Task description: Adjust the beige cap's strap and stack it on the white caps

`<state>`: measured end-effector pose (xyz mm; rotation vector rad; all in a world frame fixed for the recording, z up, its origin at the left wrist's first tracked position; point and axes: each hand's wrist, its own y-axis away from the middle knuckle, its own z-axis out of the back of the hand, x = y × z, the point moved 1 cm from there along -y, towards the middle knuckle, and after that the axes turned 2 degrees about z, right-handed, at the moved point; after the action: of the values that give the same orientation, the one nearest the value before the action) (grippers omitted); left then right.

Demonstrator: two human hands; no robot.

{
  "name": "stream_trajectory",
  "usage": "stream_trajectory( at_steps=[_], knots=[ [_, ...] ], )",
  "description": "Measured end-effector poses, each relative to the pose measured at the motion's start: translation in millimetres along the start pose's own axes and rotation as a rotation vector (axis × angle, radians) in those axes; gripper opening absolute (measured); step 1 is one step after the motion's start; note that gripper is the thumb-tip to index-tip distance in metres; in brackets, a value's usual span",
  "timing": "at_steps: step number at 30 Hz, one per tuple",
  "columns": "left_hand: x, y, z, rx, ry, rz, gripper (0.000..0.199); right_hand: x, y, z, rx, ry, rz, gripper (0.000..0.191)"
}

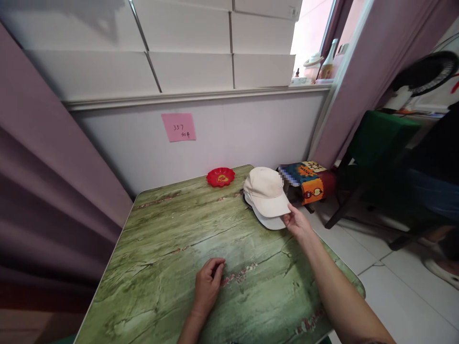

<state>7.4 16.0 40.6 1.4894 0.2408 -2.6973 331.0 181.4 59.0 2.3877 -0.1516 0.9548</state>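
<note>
At the far right of the table, a cream baseball cap (266, 186) sits on top of a pale grey-white cap (270, 221). A dark edge shows below them, perhaps another cap; most of it is hidden. My right hand (297, 223) pinches the cream cap's brim at its right corner, thumb on top and fingers underneath, close beside the lower brim. My left hand (208, 283) rests near the table's middle, fingers loosely curled with nothing seen in them.
The green wood-patterned table (172, 267) stands against the wall. On it, at the back, lies a red scalloped dish (221, 177). Past its right edge are a stool with a colourful cover (311, 184), a green-backed chair (385, 136) and a seated person. A purple curtain (46, 191) hangs left.
</note>
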Motion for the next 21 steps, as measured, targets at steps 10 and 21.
stream_trajectory(
  at_steps=[10,21],
  knots=[
    [0,1,-0.1,0.006,-0.004,-0.018,0.026,-6,-6,15,-0.115,0.089,0.204,0.023],
    [9,2,-3.3,-0.008,-0.016,-0.039,0.027,10,10,-1,-0.277,1.001,1.115,0.082]
  ],
)
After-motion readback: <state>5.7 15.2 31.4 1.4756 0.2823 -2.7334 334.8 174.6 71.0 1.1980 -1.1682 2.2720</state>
